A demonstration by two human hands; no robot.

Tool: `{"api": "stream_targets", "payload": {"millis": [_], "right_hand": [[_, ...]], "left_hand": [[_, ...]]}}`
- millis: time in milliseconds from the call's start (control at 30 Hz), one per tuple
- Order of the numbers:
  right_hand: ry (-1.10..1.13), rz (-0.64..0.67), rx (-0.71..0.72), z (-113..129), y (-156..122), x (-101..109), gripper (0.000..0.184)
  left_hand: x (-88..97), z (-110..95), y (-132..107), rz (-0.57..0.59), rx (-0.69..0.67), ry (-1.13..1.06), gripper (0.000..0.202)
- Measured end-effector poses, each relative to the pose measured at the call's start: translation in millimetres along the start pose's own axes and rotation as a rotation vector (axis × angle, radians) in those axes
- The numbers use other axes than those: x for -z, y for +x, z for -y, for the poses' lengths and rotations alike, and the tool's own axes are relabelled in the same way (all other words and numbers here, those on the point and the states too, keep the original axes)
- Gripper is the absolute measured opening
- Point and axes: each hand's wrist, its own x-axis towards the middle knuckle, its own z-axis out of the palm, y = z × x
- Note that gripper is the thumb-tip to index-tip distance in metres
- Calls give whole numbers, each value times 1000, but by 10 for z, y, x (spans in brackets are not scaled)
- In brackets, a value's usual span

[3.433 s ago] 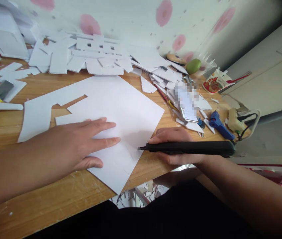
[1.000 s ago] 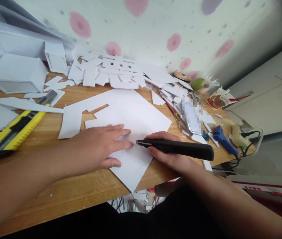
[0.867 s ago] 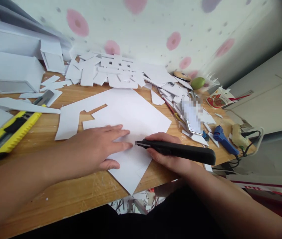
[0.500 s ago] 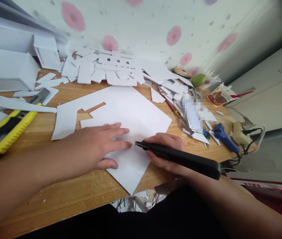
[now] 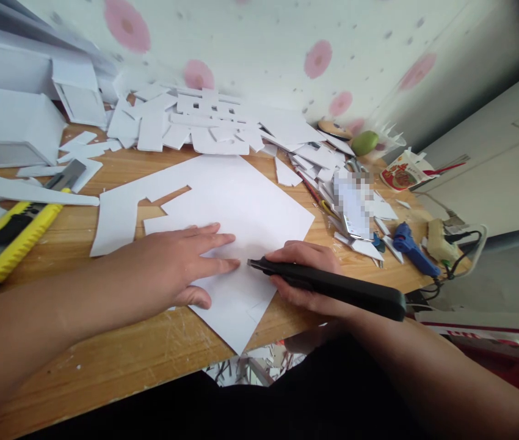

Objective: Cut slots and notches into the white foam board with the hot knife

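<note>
A large white foam board sheet (image 5: 241,189) with a cut-out notch lies flat on the wooden table, one corner at the front edge. My left hand (image 5: 186,260) rests on it, fingers spread and pressing flat. In my right hand (image 5: 305,269) is a black utility knife (image 5: 333,283), its short blade tip pointing left, close to my left fingertips. The blade tip is at the board; whether it cuts into it I cannot tell. Faint lines show near the board's front corner.
A yellow box cutter (image 5: 16,235) lies at left, by white box-shaped models (image 5: 12,125). White scraps (image 5: 218,125) pile along the wall. At right are a phone (image 5: 353,211), a blue glue gun (image 5: 413,250), a power strip (image 5: 442,244), a paper cup (image 5: 406,171) and a green fruit (image 5: 364,143).
The view has shifted slightly. Both hands and the knife stay in nearly the same place on the board; the knife's rear end sits a little higher in the picture.
</note>
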Motion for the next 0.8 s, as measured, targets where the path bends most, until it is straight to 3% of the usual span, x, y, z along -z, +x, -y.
{"api": "stream_targets", "payload": {"millis": [433, 800], "right_hand": [[4, 13, 16, -23, -55, 27, 18], [-5, -9, 51, -17, -116, 35, 17]], "left_hand": [[57, -40, 23, 51, 33, 28, 62], [26, -29, -3, 13, 28, 11, 61]]}}
